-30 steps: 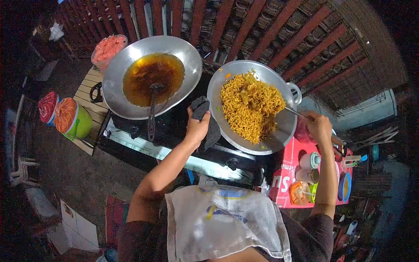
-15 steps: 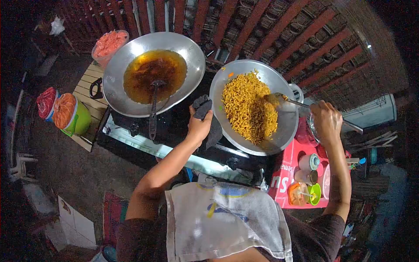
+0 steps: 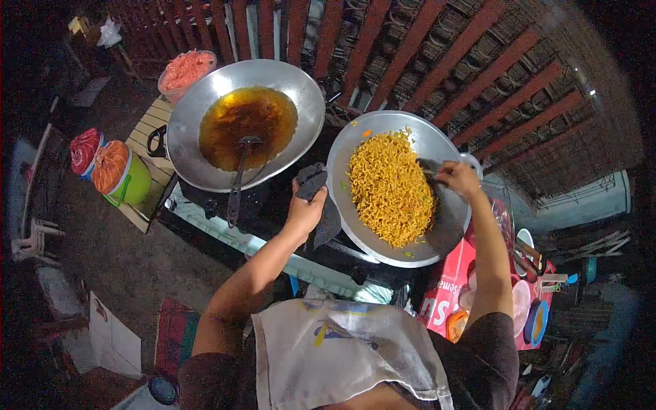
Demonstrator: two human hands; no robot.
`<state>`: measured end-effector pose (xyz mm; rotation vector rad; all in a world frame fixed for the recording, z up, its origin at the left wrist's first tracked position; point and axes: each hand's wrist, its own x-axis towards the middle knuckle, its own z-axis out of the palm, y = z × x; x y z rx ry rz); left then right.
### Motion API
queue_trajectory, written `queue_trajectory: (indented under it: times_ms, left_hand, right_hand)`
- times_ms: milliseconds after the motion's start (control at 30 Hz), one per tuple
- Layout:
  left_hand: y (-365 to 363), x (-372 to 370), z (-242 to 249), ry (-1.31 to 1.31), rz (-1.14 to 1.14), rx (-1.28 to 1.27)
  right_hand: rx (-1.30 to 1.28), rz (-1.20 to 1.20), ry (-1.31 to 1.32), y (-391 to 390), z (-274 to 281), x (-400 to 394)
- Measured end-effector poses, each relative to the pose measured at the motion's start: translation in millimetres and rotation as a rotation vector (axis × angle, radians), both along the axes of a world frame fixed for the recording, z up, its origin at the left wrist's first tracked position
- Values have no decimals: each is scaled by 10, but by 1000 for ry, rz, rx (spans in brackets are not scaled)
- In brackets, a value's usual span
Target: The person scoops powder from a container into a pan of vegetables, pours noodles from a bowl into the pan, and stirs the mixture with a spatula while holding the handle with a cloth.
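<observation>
My left hand point(image 3: 306, 210) is closed on a dark grey cloth point(image 3: 313, 184) against the left edge of the right wok point(image 3: 447, 236), which is heaped with yellow noodles point(image 3: 389, 184). Over the right side of this wok, my right hand point(image 3: 459, 178) grips the spatula point(image 3: 430, 173); its blade is hidden, and little of the handle shows. Brown-orange oil fills the bottom of the left wok point(image 3: 301, 89), where a dark slotted ladle point(image 3: 237, 191) rests with its handle over the near rim.
Beyond the woks runs a red-brown slatted fence point(image 3: 410, 51). A tub of pink food point(image 3: 186, 72) stands behind the left wok, and a green bucket point(image 3: 135, 183) sits at the left. Bowls cover part of a red table cloth point(image 3: 437, 294) at the right.
My right hand has moved left and inward over the wok with the spatula. The noodles look more gathered into a heap. The camera view has shifted a little.
</observation>
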<state>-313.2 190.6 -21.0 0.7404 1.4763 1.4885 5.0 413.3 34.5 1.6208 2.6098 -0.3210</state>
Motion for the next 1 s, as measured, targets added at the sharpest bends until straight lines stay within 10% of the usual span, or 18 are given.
queue_trajectory:
  times_ms: [333,767,1000]
  left_hand:
    - [31,-14,-60,65,10,-5]
    - [-11,-5,20,-13,15,-60]
    - [34,-12,-9,-28,29,-13]
  right_hand:
    - [70,-32,287,-491,447,265]
    - [831,206,-145,-1290,1482,-205]
    - [778,25,-232,-975,1224,0]
